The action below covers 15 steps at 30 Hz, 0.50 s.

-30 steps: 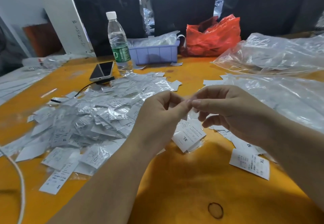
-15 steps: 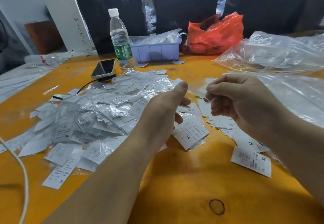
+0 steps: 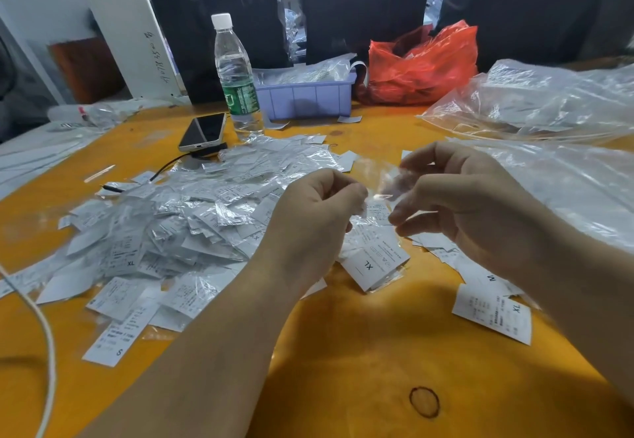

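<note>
Both hands are pinching a small clear plastic sleeve (image 3: 386, 180) between them: the left hand (image 3: 315, 211) is gripping its left edge, the right hand (image 3: 470, 204) its right, above the orange surface (image 3: 343, 352).

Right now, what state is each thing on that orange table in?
Small clear plastic sleeve: pinched between both hands.
Left hand: pinching the sleeve.
Right hand: pinching the sleeve.
Clear plastic water bottle: upright, capped.
White smartphone: face up, screen dark.
Red plastic bag: crumpled.
Pile of bagged white labels: loose heap.
</note>
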Tool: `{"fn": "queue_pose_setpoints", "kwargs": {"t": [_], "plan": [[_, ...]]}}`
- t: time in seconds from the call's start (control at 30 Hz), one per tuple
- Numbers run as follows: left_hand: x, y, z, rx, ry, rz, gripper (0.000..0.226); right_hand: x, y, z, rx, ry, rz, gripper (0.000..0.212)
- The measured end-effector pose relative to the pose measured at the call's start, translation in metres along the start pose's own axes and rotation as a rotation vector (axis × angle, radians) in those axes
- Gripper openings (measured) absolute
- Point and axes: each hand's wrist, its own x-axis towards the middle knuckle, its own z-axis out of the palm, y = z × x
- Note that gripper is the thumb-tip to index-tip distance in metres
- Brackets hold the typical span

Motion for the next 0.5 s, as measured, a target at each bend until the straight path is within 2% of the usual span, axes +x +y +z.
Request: {"fn": "queue_pose_setpoints", "kwargs": {"t": [0.07, 0.17, 0.3, 0.5], "plan": [[-0.0014, 0.0008, 0.0007, -0.001, -0.041, 0.025, 0.017, 0.0005, 0.0008, 0.0002, 0.022, -0.093, 0.084, 0.047], [-0.0031, 0.0013, 0.0016, 0.012, -0.087, 0.058, 0.019, 0.0003, 0.0027, 0.0013, -0.015, -0.182, 0.121, 0.038], [-0.0035, 0.0014, -0.0002, 0.039, -0.085, 0.085, 0.017, 0.0006, 0.0022, -0.0011, -0.064, -0.164, 0.126, 0.013], [-0.0008, 0.0031, -0.0027, -0.140, 0.063, 0.022, 0.019, -0.0006, 0.0015, 0.0000, -0.040, -0.134, 0.130, 0.022]]}}
